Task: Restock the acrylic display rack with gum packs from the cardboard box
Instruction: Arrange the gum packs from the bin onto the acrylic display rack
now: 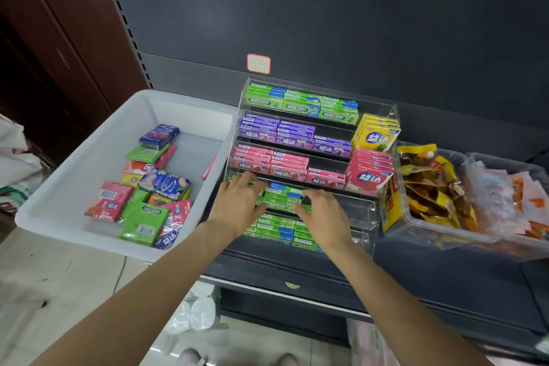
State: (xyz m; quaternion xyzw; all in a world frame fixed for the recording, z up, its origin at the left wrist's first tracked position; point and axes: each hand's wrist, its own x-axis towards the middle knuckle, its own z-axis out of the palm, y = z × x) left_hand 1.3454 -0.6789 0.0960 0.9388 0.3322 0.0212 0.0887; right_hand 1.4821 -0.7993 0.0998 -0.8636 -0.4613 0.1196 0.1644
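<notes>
Gum packs in green wrappers (282, 197) lie on the fourth tier of the acrylic display rack (383, 116), counted from the top, and both hands are on them. The left hand (237, 202) lies with nearly straight fingers over the left end of the stack. The right hand (323, 214) lies the same way over its right end, so neither hand grasps a pack; they seem to press and align the stack.

To do this step well, I think the hands should push the packs together from both sides until they sit square against the tier's front lip, with the printed faces toward the front like in the tiers above.

More packs wait in the white plastic bin (74, 187) just left of the rack; I see no cardboard box.

The top tier's green packs (297, 105) read "DOUBLEMINT". The purple packs (291, 134), pink packs (282, 165) and the yellow packs (377, 134) at the right side carry the characters "益达". A clear tub of snack bags (427, 187) stands to the right.
</notes>
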